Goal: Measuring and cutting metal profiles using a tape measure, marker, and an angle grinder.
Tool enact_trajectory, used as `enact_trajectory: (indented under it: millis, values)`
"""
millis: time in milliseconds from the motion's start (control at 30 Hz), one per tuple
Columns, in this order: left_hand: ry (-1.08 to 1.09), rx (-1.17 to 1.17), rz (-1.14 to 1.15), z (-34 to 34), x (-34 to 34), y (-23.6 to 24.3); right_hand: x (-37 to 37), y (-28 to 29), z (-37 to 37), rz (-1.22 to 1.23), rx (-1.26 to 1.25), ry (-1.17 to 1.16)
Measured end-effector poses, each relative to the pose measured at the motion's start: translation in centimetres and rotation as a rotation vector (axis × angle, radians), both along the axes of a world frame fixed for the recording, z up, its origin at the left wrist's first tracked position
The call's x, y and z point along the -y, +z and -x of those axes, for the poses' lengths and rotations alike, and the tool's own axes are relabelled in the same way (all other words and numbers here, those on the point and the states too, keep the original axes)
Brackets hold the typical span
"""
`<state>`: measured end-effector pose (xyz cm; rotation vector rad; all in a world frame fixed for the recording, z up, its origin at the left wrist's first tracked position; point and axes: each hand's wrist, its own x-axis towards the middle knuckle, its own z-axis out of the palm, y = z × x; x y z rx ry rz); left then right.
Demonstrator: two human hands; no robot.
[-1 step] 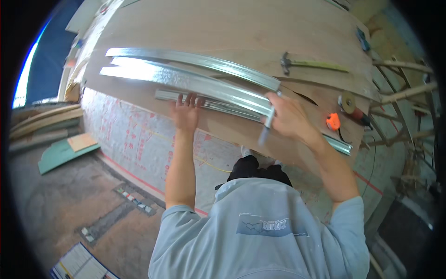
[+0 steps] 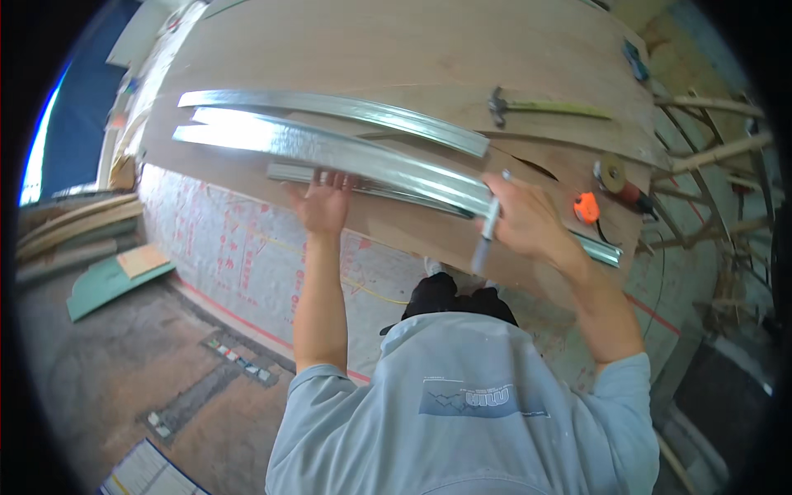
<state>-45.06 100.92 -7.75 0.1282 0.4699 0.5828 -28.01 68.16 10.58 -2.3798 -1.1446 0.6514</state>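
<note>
Shiny metal channels lie on a wooden board [image 2: 371,45]. The end of a long metal channel [image 2: 330,148] is in my right hand [image 2: 524,216], whose fingers close round it. A slim pale pen-like stick [image 2: 486,233] also sticks out of that hand, pointing down past the channel's end. My left hand [image 2: 324,204] has its fingers stretched out at the channel's lower edge, palm up; whether they bear its weight I cannot tell. Behind lies a second metal channel [image 2: 396,122], and a narrower rail [image 2: 289,172] runs partly hidden beneath, nearer me.
Toward the right of the board lie a hammer [image 2: 553,108], an orange tape measure [image 2: 586,208] and an angle grinder [image 2: 620,183]. Wooden framing [image 2: 709,161] stands beyond the right edge. A green board [image 2: 111,289] rests on the floor at left.
My right hand and the channel end have shifted slightly right and toward me. My left hand has turned a little, its fingers still along the channel's lower edge.
</note>
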Motion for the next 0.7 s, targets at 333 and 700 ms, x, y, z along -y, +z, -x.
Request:
enact_trajectory:
  millis: [333,700]
  values:
    - [-0.199,0.289,0.044,-2.4,9.7,-1.8,28.3,-3.5,6.1,0.119,0.147,-0.258]
    - [-0.855,-0.356,0.131,-0.4,35.0,0.2,41.8,-12.0,6.1,0.128,0.026,-0.311]
